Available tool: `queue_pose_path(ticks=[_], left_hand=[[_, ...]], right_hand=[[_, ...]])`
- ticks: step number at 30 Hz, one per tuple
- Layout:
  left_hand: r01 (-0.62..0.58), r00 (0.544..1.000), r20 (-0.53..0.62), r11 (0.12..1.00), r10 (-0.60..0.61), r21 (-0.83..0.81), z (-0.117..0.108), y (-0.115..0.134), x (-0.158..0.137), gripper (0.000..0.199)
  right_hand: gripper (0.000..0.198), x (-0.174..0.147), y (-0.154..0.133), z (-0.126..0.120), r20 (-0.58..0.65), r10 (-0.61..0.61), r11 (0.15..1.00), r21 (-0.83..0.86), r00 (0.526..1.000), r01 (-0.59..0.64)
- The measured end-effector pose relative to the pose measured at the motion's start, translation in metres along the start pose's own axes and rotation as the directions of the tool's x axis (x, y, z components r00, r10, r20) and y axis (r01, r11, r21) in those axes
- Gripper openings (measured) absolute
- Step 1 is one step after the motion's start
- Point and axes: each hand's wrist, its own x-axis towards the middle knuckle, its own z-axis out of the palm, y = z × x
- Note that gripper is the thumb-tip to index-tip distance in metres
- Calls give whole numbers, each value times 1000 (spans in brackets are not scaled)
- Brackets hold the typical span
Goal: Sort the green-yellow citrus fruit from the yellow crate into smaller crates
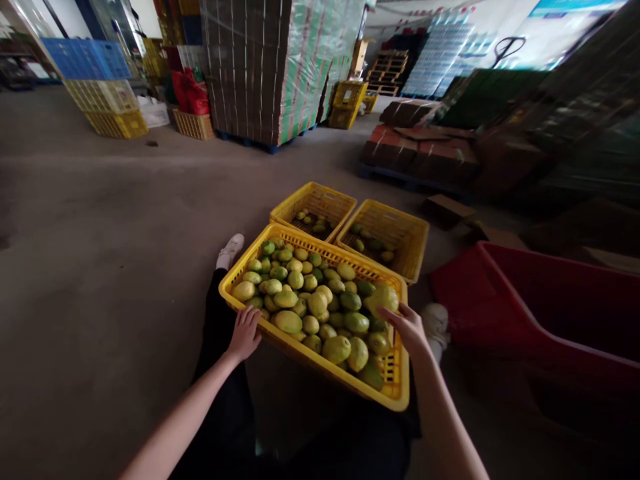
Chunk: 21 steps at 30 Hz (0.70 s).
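Observation:
A yellow plastic crate [400,393] full of green and yellow lemons [287,322] is tilted in front of me, above my legs. My left hand [244,333] grips its near left rim, fingers bent over the edge. At the right end of the crate, my right hand [410,328] is closed on a large yellow-green lemon [383,300], thumb on its near side; the other fingers are partly hidden behind it. Just beyond stand two more yellow crates, the left crate [345,195] and the right crate [417,233], each with several lemons at the bottom.
A red tub [505,293] stands close on my right, with cardboard pieces [449,208] behind it. Ahead is a wrapped pallet of boxes [250,73]; stacked crates [107,97] stand far left. Flat cartons [420,150] lie on a blue pallet at right.

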Motion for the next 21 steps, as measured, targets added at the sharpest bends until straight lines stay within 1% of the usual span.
queue_pose_path(ticks=[2,4,5,7,10,12,14,17,19,21], left_hand=[[30,999,24,999,-30,27,2,3,1,55],[60,997,46,997,-62,46,3,7,2,56],[65,996,58,997,-68,46,2,8,1,57],[56,995,83,998,-58,27,-2,8,2,60],[32,992,124,999,-27,-41,-13,7,9,60],[40,992,126,995,-28,-92,-22,7,25,57],[44,995,98,991,-31,-129,-30,8,47,54],[1,998,68,988,10,-151,-40,13,86,52],[-23,995,90,986,38,-167,-45,17,107,51],[-20,991,126,982,44,-186,-49,21,121,43]], right_hand=[[35,-28,-10,-8,29,47,975,218,998,-52],[39,-59,-17,-10,21,83,904,419,996,-84],[40,-75,-18,-10,30,112,861,496,993,-112],[41,-105,-16,-7,49,207,783,590,977,-196],[37,-146,-1,1,16,378,695,655,926,-295],[35,-171,13,4,-21,454,666,672,891,-323],[40,-196,28,5,-29,483,664,664,875,-344],[50,-231,45,3,-3,514,654,649,858,-389],[54,-251,53,0,7,533,643,647,846,-410],[54,-267,58,-3,13,532,652,632,846,-419]])
